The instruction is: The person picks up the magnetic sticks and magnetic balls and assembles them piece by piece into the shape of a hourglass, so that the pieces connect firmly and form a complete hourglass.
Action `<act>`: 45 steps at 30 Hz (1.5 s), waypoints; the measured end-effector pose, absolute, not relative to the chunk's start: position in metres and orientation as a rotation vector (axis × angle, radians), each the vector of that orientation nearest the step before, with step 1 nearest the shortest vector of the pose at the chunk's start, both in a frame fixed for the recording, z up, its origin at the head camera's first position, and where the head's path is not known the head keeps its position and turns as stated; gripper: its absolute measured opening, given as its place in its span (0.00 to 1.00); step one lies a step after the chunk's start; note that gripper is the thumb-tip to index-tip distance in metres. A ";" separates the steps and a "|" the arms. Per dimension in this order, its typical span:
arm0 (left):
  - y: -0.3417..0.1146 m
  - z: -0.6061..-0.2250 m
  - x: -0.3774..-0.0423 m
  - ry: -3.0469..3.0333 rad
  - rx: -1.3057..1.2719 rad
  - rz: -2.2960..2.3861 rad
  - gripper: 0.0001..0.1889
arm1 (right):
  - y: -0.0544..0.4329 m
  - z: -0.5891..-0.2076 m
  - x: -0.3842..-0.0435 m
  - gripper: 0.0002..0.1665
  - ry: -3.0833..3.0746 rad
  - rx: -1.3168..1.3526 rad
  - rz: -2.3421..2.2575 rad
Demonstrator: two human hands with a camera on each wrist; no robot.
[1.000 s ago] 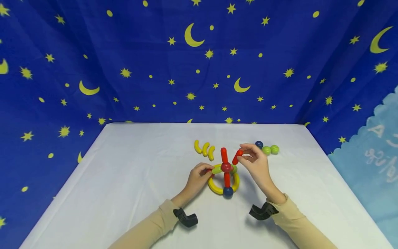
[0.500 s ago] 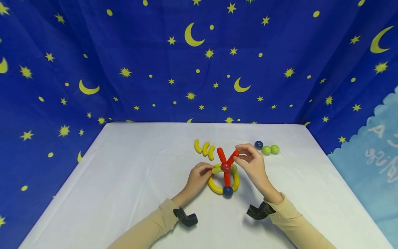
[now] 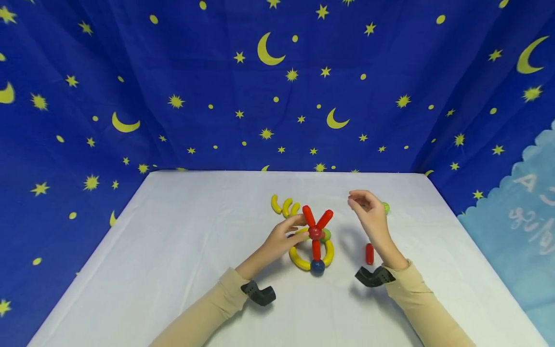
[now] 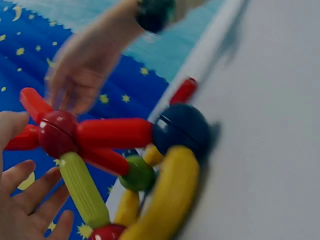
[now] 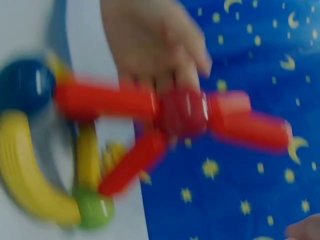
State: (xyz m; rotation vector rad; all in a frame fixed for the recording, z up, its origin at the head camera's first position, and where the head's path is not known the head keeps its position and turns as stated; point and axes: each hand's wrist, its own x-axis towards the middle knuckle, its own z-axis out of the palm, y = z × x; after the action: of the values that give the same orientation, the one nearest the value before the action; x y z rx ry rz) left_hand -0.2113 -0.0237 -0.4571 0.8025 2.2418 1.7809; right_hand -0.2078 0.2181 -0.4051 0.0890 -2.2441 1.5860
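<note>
A toy of magnetic rods and balls stands mid-table: curved yellow rods (image 3: 300, 260) form a ring with a blue ball (image 3: 318, 267) and a green ball (image 3: 326, 235). Straight red rods and a light green rod (image 4: 84, 190) rise from it to a red ball (image 3: 315, 233). Two red rods (image 3: 324, 219) fork upward from that ball in a V. My left hand (image 3: 282, 236) is beside the red ball, its fingers loosely spread in the left wrist view. To the right, my right hand (image 3: 372, 217) is raised off the toy, fingers loosely bent around nothing.
A loose red rod (image 3: 369, 254) lies right of the toy, near my right wrist. Several short curved yellow rods (image 3: 276, 204) lie behind it. One loose green ball (image 3: 386, 208) peeks out behind my right hand, which hides other balls. A starry blue curtain (image 3: 217, 72) borders the table.
The second red rod was brought to the red ball and let go, completing a V. My right hand has drawn back right; my left hand has shifted up from the ring's side to the red ball.
</note>
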 end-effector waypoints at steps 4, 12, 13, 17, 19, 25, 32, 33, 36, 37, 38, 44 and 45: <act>-0.011 -0.452 -0.219 2.109 0.773 1.788 0.26 | 0.248 -0.407 -0.221 0.14 -2.356 -0.028 1.360; 0.003 -0.453 -0.222 2.105 0.672 1.863 0.20 | 0.304 -0.433 -0.251 0.18 -2.473 -0.023 1.068; 0.004 -0.454 -0.221 2.102 0.675 1.882 0.20 | 0.310 -0.437 -0.253 0.19 -2.514 -0.015 1.050; 0.007 -0.456 -0.219 2.070 0.705 1.952 0.18 | 0.330 -0.451 -0.258 0.24 -2.684 0.000 1.026; 0.007 -0.457 -0.217 2.044 0.703 1.986 0.17 | 0.334 -0.457 -0.262 0.25 -2.740 -0.001 1.026; 0.008 -0.460 -0.215 2.018 0.707 2.045 0.17 | 0.335 -0.466 -0.264 0.24 -2.753 -0.006 0.980; 0.008 -0.461 -0.214 2.018 0.733 2.059 0.16 | 0.302 -0.435 -0.254 0.20 -2.477 -0.038 1.029; 0.008 -0.461 -0.214 2.018 0.727 2.058 0.16 | 0.294 -0.427 -0.251 0.20 -2.458 -0.037 1.063; 0.006 -0.456 -0.213 2.045 0.721 2.041 0.16 | 0.268 -0.405 -0.240 0.22 -2.411 -0.004 1.252; 0.005 -0.455 -0.213 2.068 0.722 2.033 0.16 | 0.259 -0.400 -0.237 0.23 -2.397 0.017 1.336; 0.004 -0.454 -0.214 2.093 0.725 2.027 0.16 | 0.251 -0.395 -0.233 0.24 -2.383 0.041 1.420; -0.005 -0.434 -0.212 2.213 0.752 2.011 0.15 | 0.205 -0.377 -0.216 0.26 -2.306 0.225 1.737; -0.006 -0.433 -0.213 2.225 0.754 2.009 0.15 | 0.198 -0.375 -0.215 0.25 -2.313 0.265 1.745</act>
State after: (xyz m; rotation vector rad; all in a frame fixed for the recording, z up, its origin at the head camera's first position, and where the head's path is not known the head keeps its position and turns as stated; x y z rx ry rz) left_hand -0.2126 -0.0059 -0.4333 0.7544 2.2250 2.0091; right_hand -0.2147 0.1980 -0.3748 0.2654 -2.3135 1.7450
